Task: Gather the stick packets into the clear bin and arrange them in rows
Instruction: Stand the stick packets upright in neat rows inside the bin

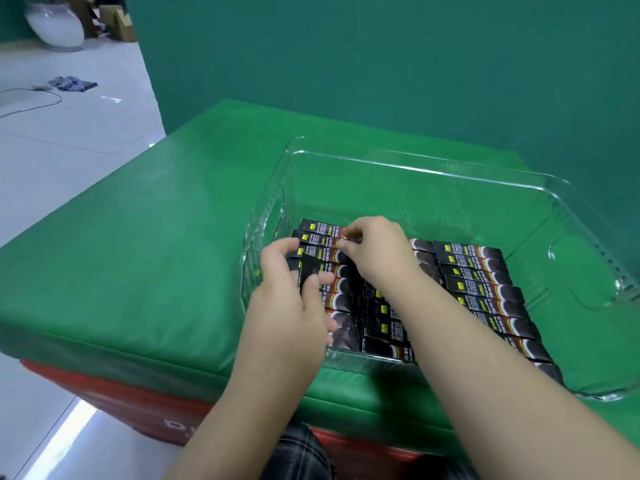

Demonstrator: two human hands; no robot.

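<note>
A clear plastic bin (429,171) stands on a green padded surface. Several black and red stick packets (485,282) lie in rows on its floor, one row at the right, others under my arms at the left. My left hand (287,299) is inside the bin at its left wall and holds a dark packet (309,271) between thumb and fingers. My right hand (374,251) reaches over the rows and pinches the end of a packet (325,242) near the top of the left row.
The far half of the bin floor shows only green through it. The green pad (156,254) sits on a red base (138,407). A green wall rises behind. At the far left, grey floor holds a cloth (72,83), a cable and a white vessel (55,26).
</note>
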